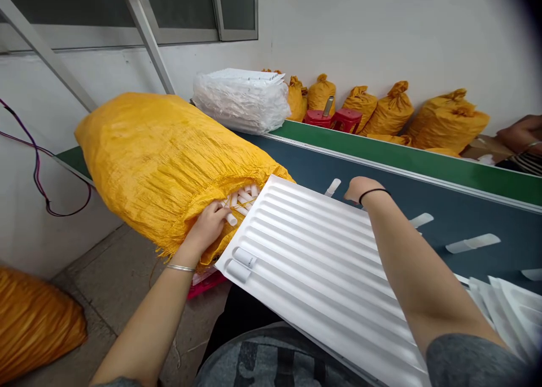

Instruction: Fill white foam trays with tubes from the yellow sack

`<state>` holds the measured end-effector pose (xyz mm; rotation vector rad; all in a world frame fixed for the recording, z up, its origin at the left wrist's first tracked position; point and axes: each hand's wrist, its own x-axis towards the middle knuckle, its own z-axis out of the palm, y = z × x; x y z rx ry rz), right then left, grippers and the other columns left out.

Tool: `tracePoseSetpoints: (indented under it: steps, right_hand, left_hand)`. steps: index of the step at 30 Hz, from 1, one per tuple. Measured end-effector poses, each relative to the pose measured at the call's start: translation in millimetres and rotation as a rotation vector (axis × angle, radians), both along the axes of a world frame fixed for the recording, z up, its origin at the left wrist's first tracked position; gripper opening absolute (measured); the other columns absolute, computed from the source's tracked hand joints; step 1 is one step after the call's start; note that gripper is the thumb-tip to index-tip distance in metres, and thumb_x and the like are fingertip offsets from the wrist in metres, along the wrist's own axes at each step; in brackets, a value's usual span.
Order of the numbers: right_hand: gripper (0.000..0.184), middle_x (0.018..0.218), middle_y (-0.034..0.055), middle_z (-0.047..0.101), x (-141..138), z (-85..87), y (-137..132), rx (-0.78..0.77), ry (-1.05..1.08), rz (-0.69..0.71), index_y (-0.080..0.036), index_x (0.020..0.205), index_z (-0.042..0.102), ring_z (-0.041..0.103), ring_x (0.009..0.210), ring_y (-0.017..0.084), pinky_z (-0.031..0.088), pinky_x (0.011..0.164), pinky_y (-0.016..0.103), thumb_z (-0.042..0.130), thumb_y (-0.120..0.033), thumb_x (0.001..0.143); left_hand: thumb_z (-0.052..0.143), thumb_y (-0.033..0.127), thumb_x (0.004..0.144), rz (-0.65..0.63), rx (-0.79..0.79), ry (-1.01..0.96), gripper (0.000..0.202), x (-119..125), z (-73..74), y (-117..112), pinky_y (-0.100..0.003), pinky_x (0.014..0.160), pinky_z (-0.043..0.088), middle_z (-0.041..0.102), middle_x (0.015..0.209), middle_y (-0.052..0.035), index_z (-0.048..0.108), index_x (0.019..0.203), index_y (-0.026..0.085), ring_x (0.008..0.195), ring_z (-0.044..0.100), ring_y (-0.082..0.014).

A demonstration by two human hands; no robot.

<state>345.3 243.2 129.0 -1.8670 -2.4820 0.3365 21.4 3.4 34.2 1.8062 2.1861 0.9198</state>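
Observation:
My left hand (210, 224) is at the mouth of a big yellow woven sack (161, 144), its fingers closed on a short white plastic tube (231, 219). More white tubes (243, 197) show inside the opening. Across my lap lies a white ridged tray (313, 240) with long grooves; two short white cylinders (244, 257) rest in its near-left corner. Over the far edge of the tray, above the dark conveyor belt (305, 157), my right hand (361, 188) is closed, and whatever its fingers hold is hidden. A translucent white tube (333, 187) stands just left of it.
More translucent tubes (474, 243) are spaced along the belt to the right. Stacked white trays (508, 308) sit at the lower right. A plastic-wrapped stack (241, 99) stands behind the sack. Beyond are tied yellow sacks (393, 108), red stools (347, 119) and another person's arm (523, 134).

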Motion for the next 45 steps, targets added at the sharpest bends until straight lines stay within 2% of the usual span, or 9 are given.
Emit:
tracePoseSetpoints:
  steps: [3,7,11,17,22,26,32,38,45]
  right_hand:
    - [0.026,0.073,0.0279,0.065,-18,4.8,-62,0.037,-0.04,0.217,-0.003,0.068,0.066,0.066,0.075,0.031,0.041,0.062,0.037,0.05,-0.01,0.087]
    - [0.018,0.084,0.0125,0.07,-70,-23.5,-167,0.009,0.055,0.688,-0.015,0.083,0.069,0.066,0.079,0.022,0.046,0.07,0.029,0.052,-0.019,0.089]
    - [0.023,0.092,0.0139,0.069,-103,-48.5,-216,0.033,0.112,0.869,-0.013,0.093,0.069,0.065,0.083,0.025,0.049,0.071,0.032,0.054,-0.029,0.089]
    - [0.017,0.091,0.0128,0.066,-92,-39.8,-202,0.063,0.225,0.795,-0.01,0.095,0.061,0.063,0.083,0.023,0.049,0.075,0.033,0.057,-0.021,0.082]
    - [0.021,0.089,0.0035,0.064,-63,-21.7,-185,-0.209,0.888,0.703,-0.018,0.106,0.054,0.059,0.07,0.013,0.049,0.063,0.025,0.055,-0.025,0.086]
    - [0.025,0.106,0.0087,0.063,-47,-10.8,-176,-0.176,1.047,0.785,-0.02,0.114,0.057,0.062,0.088,0.017,0.052,0.075,0.031,0.056,-0.026,0.089]
    - [0.032,0.11,0.0099,0.06,-34,-4.4,-168,-0.103,0.998,0.978,-0.022,0.123,0.056,0.058,0.1,0.019,0.05,0.085,0.035,0.051,-0.018,0.091]
    - [0.025,0.078,0.0029,0.059,-29,-3.2,-165,-0.297,0.971,0.749,-0.018,0.11,0.059,0.053,0.067,0.013,0.048,0.063,0.028,0.054,-0.035,0.091]
    - [0.039,0.062,-0.0001,0.058,-33,4.9,-171,-0.809,1.012,0.472,-0.014,0.094,0.057,0.051,0.049,0.008,0.04,0.044,0.019,0.058,-0.052,0.084]
  left_hand:
    - [0.05,0.025,0.084,0.077,0.131,-0.014,0.027,12,13.7,-17,-0.04,0.103,0.038,0.057,0.113,-0.0107,0.063,0.107,0.017,0.113,0.051,-0.025]
    - [0.056,0.031,0.086,0.054,0.255,-0.117,0.022,42,30.7,-36,-0.039,0.105,0.039,0.062,0.116,-0.0085,0.061,0.104,0.019,0.114,0.055,-0.0234]
    - [0.062,0.027,0.083,0.025,0.295,-0.319,0.026,66,41.4,-48,-0.039,0.102,0.042,0.063,0.119,-0.0093,0.061,0.107,0.02,0.113,0.057,-0.0236]
    - [0.075,0.026,0.074,0.087,0.418,-0.958,0.038,83,53.5,-59,-0.031,0.088,0.051,0.068,0.101,-0.0026,0.056,0.107,0.024,0.095,0.064,-0.0167]
    - [0.082,0.024,0.064,0.143,0.462,-1.394,0.052,92,61.4,-62,-0.024,0.077,0.052,0.067,0.089,0.0045,0.05,0.106,0.027,0.081,0.065,-0.0103]
    - [0.086,0.026,0.058,0.164,0.361,-1.285,0.042,96,58.1,-64,-0.023,0.066,0.051,0.067,0.077,0.0025,0.054,0.085,0.019,0.07,0.064,-0.0119]
    - [0.073,0.042,0.074,0.057,0.082,-1.12,0.036,105,63.7,-72,-0.023,0.057,0.046,0.064,0.067,0.0015,0.051,0.091,0.018,0.059,0.061,-0.0125]
    - [0.064,0.042,0.083,-0.041,0.016,-1.047,0.029,112,72.3,-79,-0.019,0.054,0.041,0.058,0.074,0.004,0.049,0.094,0.021,0.059,0.054,-0.0086]
    - [0.063,0.035,0.084,-0.107,0.143,-0.53,0.022,116,75.3,-81,-0.023,0.063,0.042,0.058,0.087,-0.0011,0.058,0.1,0.022,0.075,0.054,-0.0144]
